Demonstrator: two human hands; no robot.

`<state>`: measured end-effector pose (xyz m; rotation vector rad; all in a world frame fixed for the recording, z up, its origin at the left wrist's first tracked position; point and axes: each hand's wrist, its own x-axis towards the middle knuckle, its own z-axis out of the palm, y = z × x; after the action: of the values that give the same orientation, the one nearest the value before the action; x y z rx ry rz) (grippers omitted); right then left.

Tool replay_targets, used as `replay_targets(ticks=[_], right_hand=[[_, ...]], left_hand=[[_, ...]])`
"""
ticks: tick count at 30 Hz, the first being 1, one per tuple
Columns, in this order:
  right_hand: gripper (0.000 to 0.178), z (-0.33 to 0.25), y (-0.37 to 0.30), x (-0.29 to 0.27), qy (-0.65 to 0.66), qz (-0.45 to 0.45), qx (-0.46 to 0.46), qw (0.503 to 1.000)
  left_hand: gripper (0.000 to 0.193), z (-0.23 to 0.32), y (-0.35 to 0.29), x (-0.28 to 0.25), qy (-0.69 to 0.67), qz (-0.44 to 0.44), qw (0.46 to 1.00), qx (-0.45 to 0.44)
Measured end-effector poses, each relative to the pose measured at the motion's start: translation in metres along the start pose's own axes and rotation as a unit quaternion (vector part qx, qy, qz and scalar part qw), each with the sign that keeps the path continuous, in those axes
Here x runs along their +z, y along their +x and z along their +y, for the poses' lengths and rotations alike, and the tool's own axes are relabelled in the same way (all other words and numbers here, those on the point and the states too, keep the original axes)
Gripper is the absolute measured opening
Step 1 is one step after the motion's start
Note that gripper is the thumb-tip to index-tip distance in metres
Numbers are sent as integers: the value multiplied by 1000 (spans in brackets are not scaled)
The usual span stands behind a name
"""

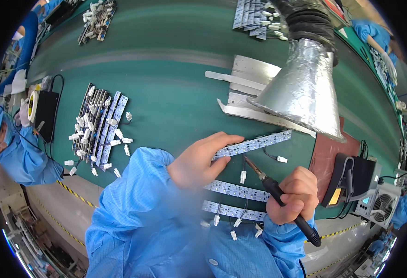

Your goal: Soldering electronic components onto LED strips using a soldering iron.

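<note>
My left hand [201, 160] grips one end of a white LED circuit strip [259, 142], thumb and fingers on opposite edges. The strip slants up to the right, and a wire with a white connector [282, 159] trails from it. In my right hand [292, 197] is a soldering iron [273, 187] with a black handle. Its metal tip points up and left, close to the strip's lower edge; whether they touch I cannot tell. Nearer my body lie two more LED strips [233, 211], with several white connectors on short wires.
A silver fume-extraction hood [301, 88] hangs over a white metal plate [245, 92]. Stacked LED strips [99, 125] lie at left. A soldering iron stand [337, 185] and a fan unit [383, 204] are at right. Co-workers in blue, one being a person [18, 153] at left, sit around the green bench.
</note>
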<state>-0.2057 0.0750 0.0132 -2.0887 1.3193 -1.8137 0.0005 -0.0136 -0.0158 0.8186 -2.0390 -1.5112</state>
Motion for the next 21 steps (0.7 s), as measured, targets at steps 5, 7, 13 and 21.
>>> replay_targets(ticks=[5, 7, 13, 21], right_hand=[[30, 5, -7, 10, 12, -11, 3, 1000], [31, 8, -9, 7, 18, -20, 11, 1000], [29, 9, -10, 9, 13, -22, 13, 1000], [29, 7, -11, 12, 11, -6, 35, 999]], left_hand=[[45, -1, 0, 2, -10, 6, 1000, -8], [46, -2, 1, 4, -12, 5, 1000, -15], [46, -1, 0, 1, -21, 1, 999, -28], [46, -4, 0, 2, -22, 4, 1000, -19]])
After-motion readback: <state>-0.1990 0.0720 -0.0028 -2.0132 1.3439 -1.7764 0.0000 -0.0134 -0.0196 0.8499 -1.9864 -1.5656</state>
